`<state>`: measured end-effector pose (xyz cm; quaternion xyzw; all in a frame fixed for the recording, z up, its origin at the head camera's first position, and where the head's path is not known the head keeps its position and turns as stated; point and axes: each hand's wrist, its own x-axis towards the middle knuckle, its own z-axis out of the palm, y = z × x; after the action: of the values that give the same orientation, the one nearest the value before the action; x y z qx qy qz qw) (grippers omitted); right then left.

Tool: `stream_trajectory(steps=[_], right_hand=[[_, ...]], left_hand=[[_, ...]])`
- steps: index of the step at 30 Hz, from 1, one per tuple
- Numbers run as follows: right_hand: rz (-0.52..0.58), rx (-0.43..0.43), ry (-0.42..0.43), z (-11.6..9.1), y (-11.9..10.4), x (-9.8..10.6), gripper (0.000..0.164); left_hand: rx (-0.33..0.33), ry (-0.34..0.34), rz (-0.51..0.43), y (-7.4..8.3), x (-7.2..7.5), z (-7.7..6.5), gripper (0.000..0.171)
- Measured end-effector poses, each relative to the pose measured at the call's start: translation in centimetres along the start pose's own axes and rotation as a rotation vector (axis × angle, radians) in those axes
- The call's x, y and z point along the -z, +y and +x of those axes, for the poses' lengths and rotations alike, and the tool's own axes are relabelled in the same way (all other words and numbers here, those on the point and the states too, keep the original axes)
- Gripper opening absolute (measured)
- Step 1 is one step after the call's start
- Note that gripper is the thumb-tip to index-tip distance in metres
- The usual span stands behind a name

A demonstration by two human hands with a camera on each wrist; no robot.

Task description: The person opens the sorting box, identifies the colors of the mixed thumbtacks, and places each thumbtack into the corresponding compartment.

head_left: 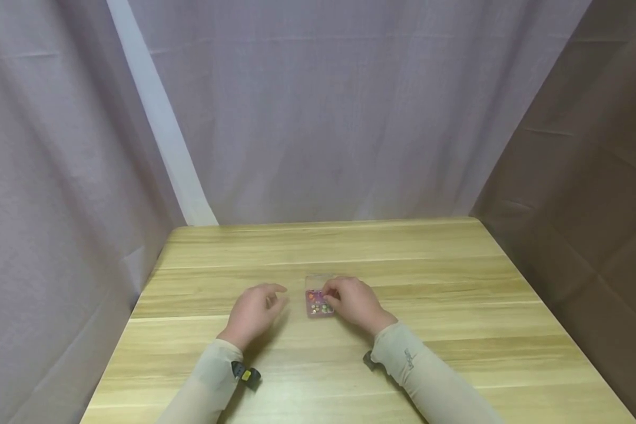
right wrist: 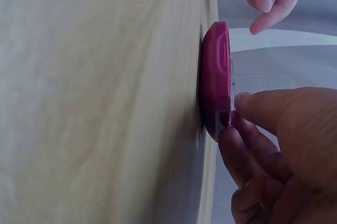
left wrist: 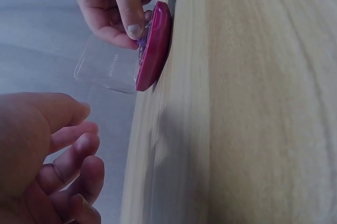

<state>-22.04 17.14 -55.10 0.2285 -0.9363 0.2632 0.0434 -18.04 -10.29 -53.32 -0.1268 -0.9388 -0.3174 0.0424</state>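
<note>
A small pink case (head_left: 320, 314) lies on the table, with its clear lid (left wrist: 105, 66) standing raised at the far side. Inside are several tiny pieces (head_left: 315, 307) in green, orange and gold tones. My right hand (head_left: 354, 300) reaches into the case from the right, its thumb and bent fingers at the rim and contents. A purple bit (left wrist: 141, 41) shows by those fingertips; I cannot tell whether they pinch it. To the left of the case my left hand (head_left: 255, 310) hovers apart from it, fingers loosely bent, holding nothing.
The wooden table (head_left: 429, 265) extends around the case on all sides. Grey curtains (head_left: 323, 118) hang behind and to the left, and a darker brown curtain (head_left: 593, 176) hangs to the right. Both sleeved wrists carry dark straps (head_left: 246, 375).
</note>
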Motion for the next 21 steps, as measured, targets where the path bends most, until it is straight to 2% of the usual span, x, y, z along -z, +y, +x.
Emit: stream_trajectory(steps=[5, 8, 13, 18, 21], right_hand=[[0.05, -0.02, -0.017, -0.2, 0.4, 0.2, 0.009], [0.117, -0.05, -0.024, -0.4, 1.0, 0.6, 0.006], [0.229, -0.128, -0.026, -0.7, 1.7, 1.5, 0.004], [0.281, -0.19, -0.093, -0.9, 1.7, 2.0, 0.007], [0.291, -0.196, -0.145, -1.0, 1.4, 2.2, 0.009]], left_hand=[[0.001, -0.004, 0.011, 0.1, -0.1, 0.3, 0.028], [-0.007, -0.001, 0.027, 0.4, 0.1, 0.8, 0.033], [-0.061, 0.02, 0.072, 1.7, 0.6, 2.0, 0.039], [-0.092, 0.01, 0.084, 2.8, 0.4, 3.4, 0.042], [-0.077, -0.031, 0.084, 3.3, -0.1, 4.3, 0.048]])
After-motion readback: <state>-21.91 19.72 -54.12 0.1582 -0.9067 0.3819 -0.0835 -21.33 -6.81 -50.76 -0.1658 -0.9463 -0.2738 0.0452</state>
